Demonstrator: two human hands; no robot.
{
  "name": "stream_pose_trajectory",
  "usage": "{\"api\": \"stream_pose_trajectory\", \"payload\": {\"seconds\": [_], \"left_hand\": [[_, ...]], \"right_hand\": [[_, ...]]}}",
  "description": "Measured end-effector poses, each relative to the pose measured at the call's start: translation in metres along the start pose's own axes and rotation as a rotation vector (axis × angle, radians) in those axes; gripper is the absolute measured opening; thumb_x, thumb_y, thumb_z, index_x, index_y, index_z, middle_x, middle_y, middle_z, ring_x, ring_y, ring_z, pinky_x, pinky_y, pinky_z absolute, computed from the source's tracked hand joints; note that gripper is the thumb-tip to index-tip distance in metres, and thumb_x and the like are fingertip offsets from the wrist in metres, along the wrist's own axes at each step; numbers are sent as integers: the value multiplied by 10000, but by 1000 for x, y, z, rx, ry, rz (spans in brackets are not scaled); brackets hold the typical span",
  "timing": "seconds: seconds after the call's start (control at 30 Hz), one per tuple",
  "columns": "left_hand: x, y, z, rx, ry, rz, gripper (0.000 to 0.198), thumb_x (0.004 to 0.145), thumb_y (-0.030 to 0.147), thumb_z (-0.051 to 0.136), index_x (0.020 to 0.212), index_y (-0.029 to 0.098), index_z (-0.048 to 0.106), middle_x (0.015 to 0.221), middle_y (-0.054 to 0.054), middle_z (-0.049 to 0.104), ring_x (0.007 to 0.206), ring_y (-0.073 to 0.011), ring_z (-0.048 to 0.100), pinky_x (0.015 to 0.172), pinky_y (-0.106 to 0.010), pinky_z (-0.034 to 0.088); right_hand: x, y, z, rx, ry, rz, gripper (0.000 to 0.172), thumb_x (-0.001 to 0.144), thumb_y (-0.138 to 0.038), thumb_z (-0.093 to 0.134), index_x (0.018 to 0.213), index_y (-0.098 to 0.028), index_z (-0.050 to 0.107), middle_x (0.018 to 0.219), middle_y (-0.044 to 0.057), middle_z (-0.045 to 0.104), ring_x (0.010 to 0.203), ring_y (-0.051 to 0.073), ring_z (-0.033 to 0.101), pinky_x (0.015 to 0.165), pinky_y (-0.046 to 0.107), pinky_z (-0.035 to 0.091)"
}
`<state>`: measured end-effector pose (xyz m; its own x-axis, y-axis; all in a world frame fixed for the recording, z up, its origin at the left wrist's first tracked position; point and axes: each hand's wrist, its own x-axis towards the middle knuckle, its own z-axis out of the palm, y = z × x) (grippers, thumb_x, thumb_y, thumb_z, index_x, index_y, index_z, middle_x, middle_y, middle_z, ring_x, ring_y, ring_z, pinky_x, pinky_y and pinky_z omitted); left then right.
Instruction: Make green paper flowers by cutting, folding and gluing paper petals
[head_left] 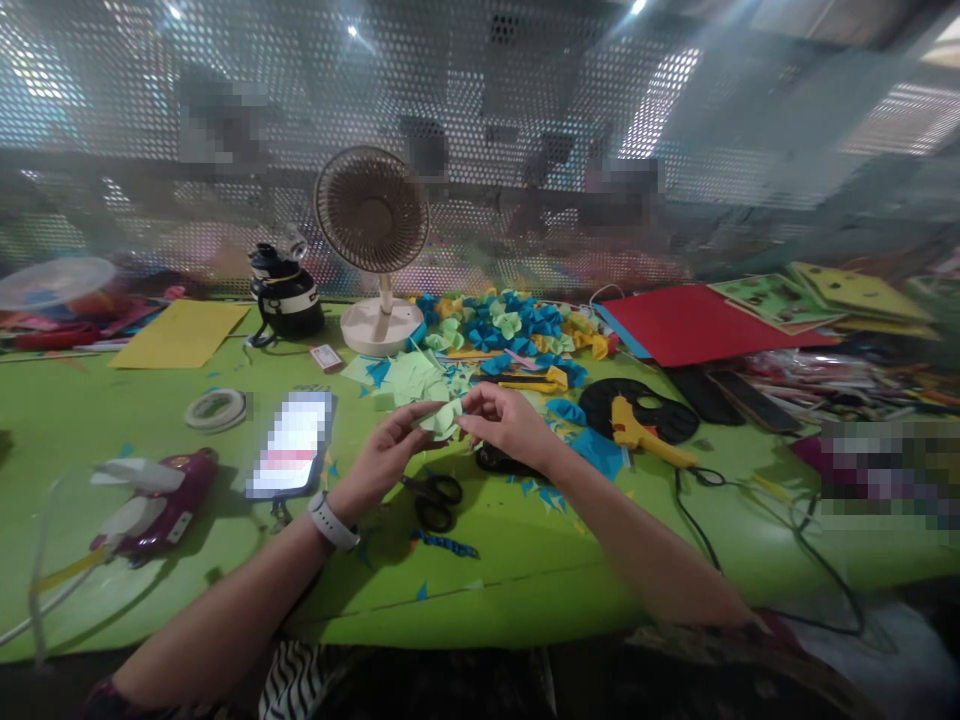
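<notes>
Pale-green creased paper piece [441,420] pinched, left hand [390,455] and right hand [506,420] closed on it; black-handled scissors [433,497] beneath

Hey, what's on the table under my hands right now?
Black scissors lie on the green table below the left hand. A dark object sits under the right hand, mostly covered, so unidentifiable. Both hands pinch pale green paper.

Green table [525,570]: fan [373,215] upright at back, paper flowers [510,325] heaped just right of its base. Phone [292,445] flat, left of centre; tape roll [216,408] near it. Scissors [435,497] toward front. Glue gun [637,432] on black disc [664,398]; red sheet [694,322] behind.
</notes>
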<state>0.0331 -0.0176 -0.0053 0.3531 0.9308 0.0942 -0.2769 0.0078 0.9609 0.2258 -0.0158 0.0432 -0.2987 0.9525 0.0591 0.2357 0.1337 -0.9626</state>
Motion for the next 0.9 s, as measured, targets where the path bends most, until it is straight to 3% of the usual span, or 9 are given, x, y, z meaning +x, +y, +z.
{"api": "stream_pose_trajectory", "payload": {"seconds": [0.37, 0.9], "left_hand": [[-1, 1, 1, -5, 3, -7, 322, 839, 271, 657, 1148, 178, 658, 1072, -66, 688, 934, -166, 647, 929, -384, 546], [-1, 2, 1, 56, 3, 1, 329, 837, 275, 656, 1150, 173, 658, 1113, -79, 687, 945, -177, 656, 926, -383, 546]], "right_hand": [[0, -2, -2, 13, -3, -7, 287, 691, -379, 731, 798, -178, 557, 654, -22, 609, 549, 104, 577, 543, 246, 505], [0, -1, -2, -30, 4, -5, 198, 718, -315, 686, 794, -174, 568, 631, -21, 610, 551, 109, 579, 542, 234, 462]]}}
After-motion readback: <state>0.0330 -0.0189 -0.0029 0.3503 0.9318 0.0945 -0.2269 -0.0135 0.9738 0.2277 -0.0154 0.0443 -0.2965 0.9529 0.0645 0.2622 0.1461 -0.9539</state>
